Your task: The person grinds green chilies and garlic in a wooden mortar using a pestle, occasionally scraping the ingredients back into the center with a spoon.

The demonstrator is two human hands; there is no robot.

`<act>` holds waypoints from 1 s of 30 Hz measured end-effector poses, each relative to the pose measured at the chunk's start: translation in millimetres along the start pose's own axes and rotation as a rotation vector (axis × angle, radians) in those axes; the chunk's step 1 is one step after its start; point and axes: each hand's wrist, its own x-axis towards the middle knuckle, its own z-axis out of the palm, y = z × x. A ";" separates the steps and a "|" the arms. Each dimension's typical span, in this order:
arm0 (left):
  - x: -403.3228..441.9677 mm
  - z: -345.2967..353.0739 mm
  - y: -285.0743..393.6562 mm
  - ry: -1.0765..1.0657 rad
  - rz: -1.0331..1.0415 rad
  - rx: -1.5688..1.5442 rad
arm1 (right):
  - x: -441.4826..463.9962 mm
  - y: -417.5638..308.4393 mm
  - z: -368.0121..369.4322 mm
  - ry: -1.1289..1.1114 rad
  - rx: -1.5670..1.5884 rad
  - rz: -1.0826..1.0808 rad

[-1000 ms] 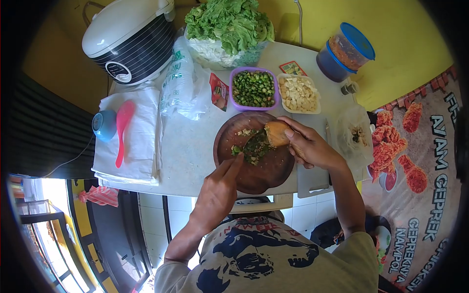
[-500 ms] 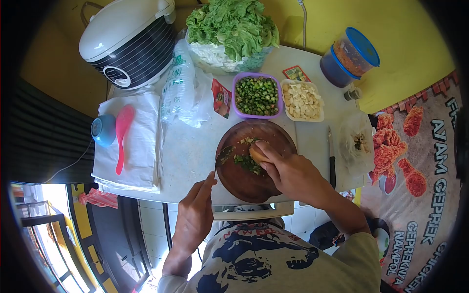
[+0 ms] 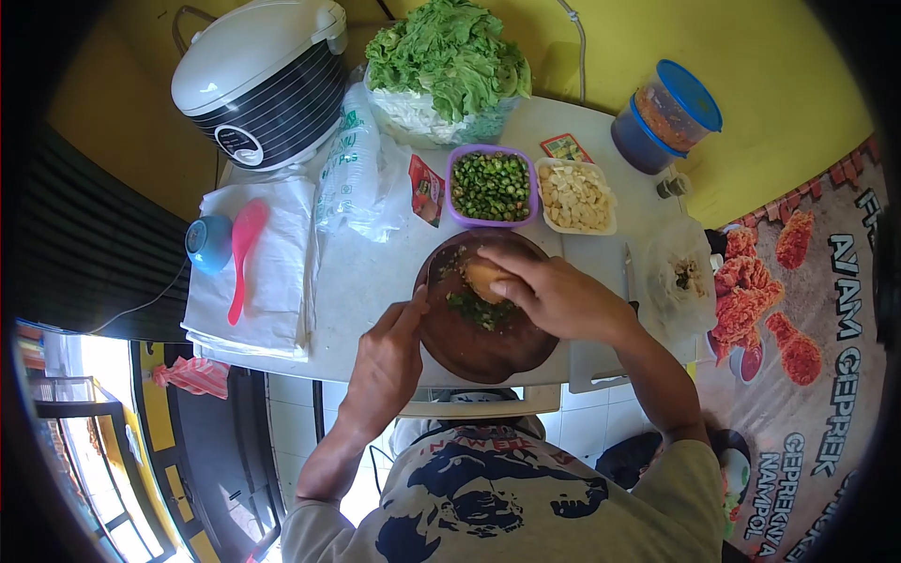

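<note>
A round brown mortar (image 3: 488, 357) stands at the table's front edge, holding chopped green chili (image 3: 479, 310) and pale crushed bits. My right hand (image 3: 574, 298) is closed around a light wooden pestle (image 3: 482, 278), tilted with its end down among the bits. At the mortar's left rim, my left hand (image 3: 387, 361) grips a metal spoon (image 3: 429, 270), seen nearly edge-on. Behind the mortar are a purple tub of cut green chilies (image 3: 490, 186) and a white tub of peeled garlic cloves (image 3: 575, 195).
Right of the mortar lie a knife (image 3: 630, 270) and a plastic bag with scraps (image 3: 682, 272). On the left are white wrapping sheets (image 3: 272, 291), a pink rice paddle (image 3: 246, 253) and a blue cup (image 3: 208, 246). A rice cooker (image 3: 267, 89) and lettuce (image 3: 446, 56) stand behind.
The spoon's bowl has turned from face-on to nearly edge-on at the left rim. My right hand has moved the pestle slightly left and lower in the mortar. The view has shifted a little.
</note>
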 end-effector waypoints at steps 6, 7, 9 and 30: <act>8.5 5.9 13.1 -0.115 0.131 -0.035 | -52.7 -30.8 -43.7 -0.180 0.780 0.945; 3.7 5.4 14.9 -0.119 0.130 -0.035 | -58.3 -32.8 -42.2 -0.179 0.784 0.948; -6.5 1.8 19.6 -0.176 0.147 -0.101 | -67.4 -35.0 -38.8 -0.126 0.710 0.955; -24.2 -25.3 12.4 -0.041 -0.071 -0.040 | 10.3 -60.5 -17.8 -0.480 -0.166 0.395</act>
